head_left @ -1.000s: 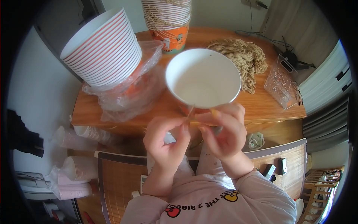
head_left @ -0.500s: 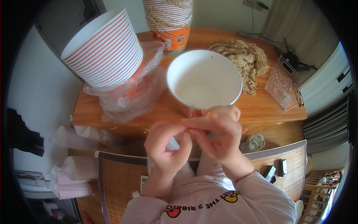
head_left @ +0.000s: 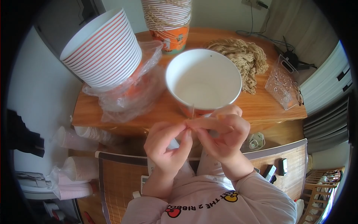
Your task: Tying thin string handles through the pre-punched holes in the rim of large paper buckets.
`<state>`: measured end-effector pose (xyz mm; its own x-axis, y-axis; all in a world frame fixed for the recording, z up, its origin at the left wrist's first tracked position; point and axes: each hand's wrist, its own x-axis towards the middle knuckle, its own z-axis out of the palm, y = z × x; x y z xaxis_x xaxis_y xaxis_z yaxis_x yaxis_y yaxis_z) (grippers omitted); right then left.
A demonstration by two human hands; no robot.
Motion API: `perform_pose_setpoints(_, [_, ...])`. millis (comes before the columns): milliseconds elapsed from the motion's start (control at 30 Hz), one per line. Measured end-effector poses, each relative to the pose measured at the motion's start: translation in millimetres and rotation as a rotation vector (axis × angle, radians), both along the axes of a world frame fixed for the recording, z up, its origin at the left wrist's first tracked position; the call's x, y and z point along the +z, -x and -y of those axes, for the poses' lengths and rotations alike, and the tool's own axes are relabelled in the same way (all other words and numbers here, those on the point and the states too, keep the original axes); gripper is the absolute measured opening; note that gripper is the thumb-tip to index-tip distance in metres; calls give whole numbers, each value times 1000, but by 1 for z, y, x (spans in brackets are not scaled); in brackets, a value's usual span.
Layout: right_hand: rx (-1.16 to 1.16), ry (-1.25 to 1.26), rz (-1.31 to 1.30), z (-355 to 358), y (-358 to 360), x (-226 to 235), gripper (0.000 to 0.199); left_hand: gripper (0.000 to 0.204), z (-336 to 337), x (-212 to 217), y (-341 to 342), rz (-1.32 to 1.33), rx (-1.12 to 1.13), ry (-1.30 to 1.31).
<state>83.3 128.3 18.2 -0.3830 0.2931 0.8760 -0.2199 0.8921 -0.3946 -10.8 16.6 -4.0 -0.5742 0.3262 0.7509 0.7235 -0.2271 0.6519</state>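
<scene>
Both hands meet in front of a white-lined paper bucket (head_left: 203,76), which stands upright near the table's front edge. My left hand (head_left: 167,143) is closed, thumb and forefinger pinched together at the fingertips. Against it, the thumb and forefinger of my right hand (head_left: 223,136) are pinched too, its other fingers curled. From between the fingertips a thin cord (head_left: 193,111) rises in front of the bucket's outer wall; most of it is hidden by the fingers. A small dark hole shows near the bucket's far rim.
A tilted stack of nested buckets (head_left: 104,50) sits in clear plastic wrap (head_left: 126,100) at left. Behind stands another bucket stack (head_left: 169,35), draped with cords. A heap of tan cords (head_left: 240,58) lies right of the bucket, beside a clear plastic tray (head_left: 281,84).
My right hand has turned slightly and its fingers have shifted a little to the right and down. The left hand keeps its pinch. More of the thin cord shows above the fingertips.
</scene>
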Motion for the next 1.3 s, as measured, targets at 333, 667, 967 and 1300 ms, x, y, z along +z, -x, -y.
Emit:
perform_pose_setpoints(333, [-12,32,-184,1,7,-7,46,15,-2,0,-3,106,-86,-24])
perform_pose_setpoints(667, [-128,-104,51,1,-5,-7,33,13,-1,0,-5,152,-98,-19])
perform_pose_setpoints(967, [-147,-65,84,5,-6,-6,34,14,-1,1,-3,-34,-16,-11])
perform_pose_setpoints(1300, [-153,-30,-6,7,-4,-4,35,11,-5,-3,0,-122,-7,22])
